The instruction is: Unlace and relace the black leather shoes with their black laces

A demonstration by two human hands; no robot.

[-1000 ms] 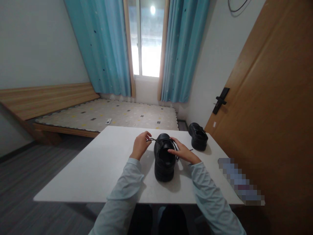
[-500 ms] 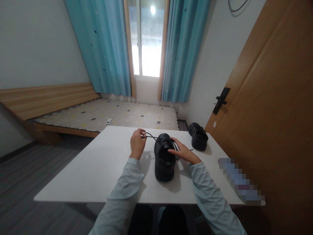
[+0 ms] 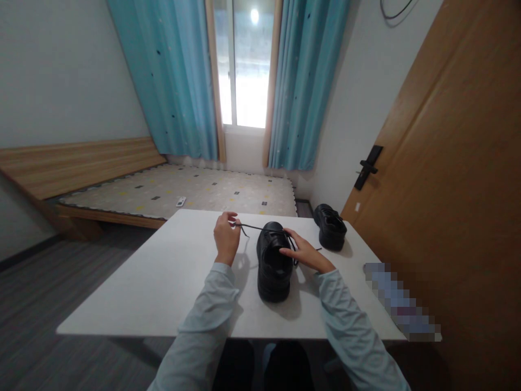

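Observation:
A black lace-up shoe (image 3: 273,285) stands on the white table (image 3: 154,293), its toe pointing away from me and its heel nearest. To its left, my left hand (image 3: 227,239) pinches a black shoelace (image 3: 256,227) that runs almost straight from the shoe's front. A short loose end of the lace dangles below those fingers. My right hand (image 3: 308,253) grips the shoe's right side, thumb over the opening and fingers by the lacing. More dark lace hangs beside this hand, and its fingertips are partly hidden.
A second black shoe (image 3: 332,231) sits at the table's far right corner. A blurred, pixelated item (image 3: 401,304) lies along the right edge, close to the wooden door (image 3: 448,163). Beyond the table is a bed (image 3: 203,187) with a white remote (image 3: 181,201) on it.
My left hand has shifted slightly left and up, drawing the lace straighter; its loop has become a hanging end. My right hand and the shoe stay in place.

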